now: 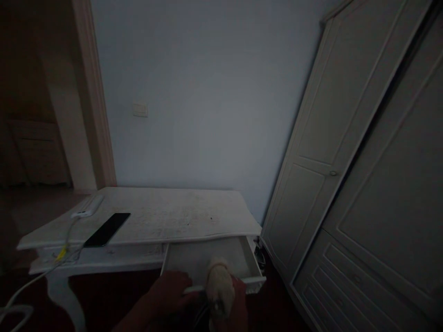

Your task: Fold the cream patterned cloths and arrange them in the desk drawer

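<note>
A shallow drawer (211, 258) is pulled out from the front of the white table (166, 207). My left hand (171, 293) is closed over the left part of the drawer's front edge. In my right hand (238, 299) I hold a pale, rounded, fuzzy-looking object (219, 288) with a small shiny spot near its lower end; its kind is too dim and blurred to tell. It is above the drawer's front edge, partly overlapping the inside. My right fingers are mostly hidden behind it.
On the table's left lie a black phone (108, 229) and a white box-like device (87, 206) with a cable (38, 276) hanging off the front. A wardrobe (311, 184) stands at right, a doorway at left. Dark items (259, 256) sit beside the table's right end.
</note>
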Motion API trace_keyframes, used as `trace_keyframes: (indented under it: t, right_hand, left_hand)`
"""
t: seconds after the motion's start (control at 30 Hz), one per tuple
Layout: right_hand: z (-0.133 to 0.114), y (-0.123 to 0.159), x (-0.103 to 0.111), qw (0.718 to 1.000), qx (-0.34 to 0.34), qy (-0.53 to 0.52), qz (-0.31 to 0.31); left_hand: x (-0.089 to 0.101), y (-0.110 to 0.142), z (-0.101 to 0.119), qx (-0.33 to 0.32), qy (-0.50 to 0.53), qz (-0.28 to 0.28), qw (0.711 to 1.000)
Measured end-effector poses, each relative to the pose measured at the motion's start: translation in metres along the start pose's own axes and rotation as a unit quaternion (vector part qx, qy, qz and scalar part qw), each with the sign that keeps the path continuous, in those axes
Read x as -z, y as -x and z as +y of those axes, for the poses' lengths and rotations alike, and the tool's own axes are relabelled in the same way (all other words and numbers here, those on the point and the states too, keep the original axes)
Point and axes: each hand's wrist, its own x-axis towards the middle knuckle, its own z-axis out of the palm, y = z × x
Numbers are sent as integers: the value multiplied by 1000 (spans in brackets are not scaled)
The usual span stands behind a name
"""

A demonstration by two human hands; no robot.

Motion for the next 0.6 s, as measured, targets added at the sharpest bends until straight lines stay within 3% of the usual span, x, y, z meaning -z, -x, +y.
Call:
trace_keyframes:
  t: [0.17, 0.27, 0.37, 0.6]
  right_hand:
    - [-19, 16, -22, 999, -28, -40, -12]
    - [-11, 14, -17, 997, -43, -42, -39]
    - [7, 4, 6, 997, -48, -31, -48]
    - [52, -23, 80, 997, -73, -36, 14]
  left_hand:
    - [-2, -1, -1, 24, 14, -9, 1000]
    - [1, -1, 1, 23, 17, -13, 1000]
    - [6, 0, 2, 5, 18, -17, 1000]
    - [13, 2, 6, 6, 17, -40, 999]
